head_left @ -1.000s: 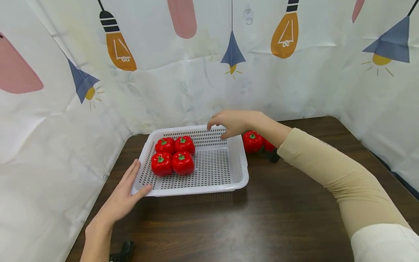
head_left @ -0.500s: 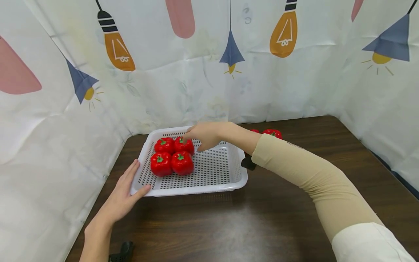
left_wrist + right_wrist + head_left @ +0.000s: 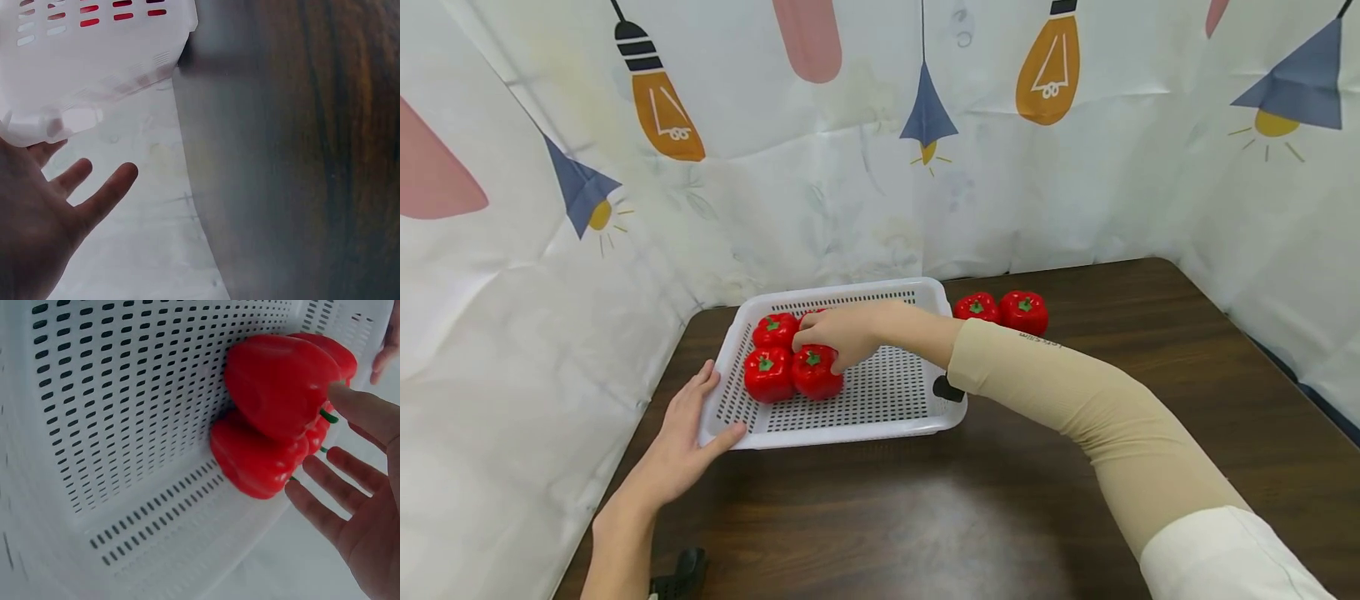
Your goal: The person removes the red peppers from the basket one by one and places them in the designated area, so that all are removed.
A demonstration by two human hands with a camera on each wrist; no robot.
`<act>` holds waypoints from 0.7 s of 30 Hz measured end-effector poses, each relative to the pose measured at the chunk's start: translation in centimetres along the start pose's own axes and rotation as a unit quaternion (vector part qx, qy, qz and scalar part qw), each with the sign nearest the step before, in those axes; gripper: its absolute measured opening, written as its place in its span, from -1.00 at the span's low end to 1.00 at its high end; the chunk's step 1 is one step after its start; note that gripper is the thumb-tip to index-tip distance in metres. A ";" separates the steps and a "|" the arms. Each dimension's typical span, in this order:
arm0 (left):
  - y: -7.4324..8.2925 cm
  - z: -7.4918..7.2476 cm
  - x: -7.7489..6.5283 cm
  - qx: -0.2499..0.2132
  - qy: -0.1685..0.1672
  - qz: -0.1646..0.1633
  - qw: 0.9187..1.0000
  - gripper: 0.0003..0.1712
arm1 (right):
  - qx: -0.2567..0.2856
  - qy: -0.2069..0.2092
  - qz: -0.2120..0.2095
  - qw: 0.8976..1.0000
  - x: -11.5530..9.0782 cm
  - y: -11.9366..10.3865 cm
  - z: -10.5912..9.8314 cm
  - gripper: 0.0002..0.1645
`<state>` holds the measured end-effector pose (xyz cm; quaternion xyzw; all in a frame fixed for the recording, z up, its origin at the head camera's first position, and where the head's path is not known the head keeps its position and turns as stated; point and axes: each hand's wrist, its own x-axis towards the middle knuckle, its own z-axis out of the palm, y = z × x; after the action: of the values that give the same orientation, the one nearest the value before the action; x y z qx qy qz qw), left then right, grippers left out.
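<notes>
Several red bell peppers (image 3: 768, 375) with green stems stand close together in the left part of a white perforated plastic basket (image 3: 857, 434). My left hand (image 3: 679, 443) rests at the basket's front left corner, thumb on the rim; the left wrist view shows its fingers (image 3: 107, 195) spread and fairly straight. My right hand (image 3: 844, 330) is over the pepper group, its fingers loosely bent. Its thumb is at the front right pepper (image 3: 815, 380), seen large in the right wrist view. The back right pepper is mostly hidden behind this hand.
Two more red bell peppers (image 3: 1024, 312) sit on the dark wooden table (image 3: 880, 517), right of the basket. A white curtain (image 3: 865, 217) with printed lamps hangs behind and beside the table. The right forearm crosses the basket's right rim.
My right hand has moved left and down from the basket's back right side to the peppers inside. The two peppers outside have come into fuller view. My left hand stays at the corner.
</notes>
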<state>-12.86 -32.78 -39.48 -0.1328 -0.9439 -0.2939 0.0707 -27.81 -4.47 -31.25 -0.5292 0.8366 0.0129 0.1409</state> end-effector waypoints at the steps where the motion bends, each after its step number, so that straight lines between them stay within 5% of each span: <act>1: 0.0 0.0 0.0 -0.001 -0.001 -0.001 1.000 0.11 | 0.001 -0.003 0.004 1.000 0.1 -0.1 0.0 -0.16; 21: 0.1 0.1 -0.1 -0.013 -0.012 -0.031 0.999 0.10 | 0.016 -0.045 0.025 0.999 1.0 -0.7 1.0 -0.14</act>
<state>-12.76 -32.69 -39.54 -0.1075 -0.9447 -0.3061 0.0482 -27.42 -5.52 -32.34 -0.5046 0.8425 0.0267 0.1868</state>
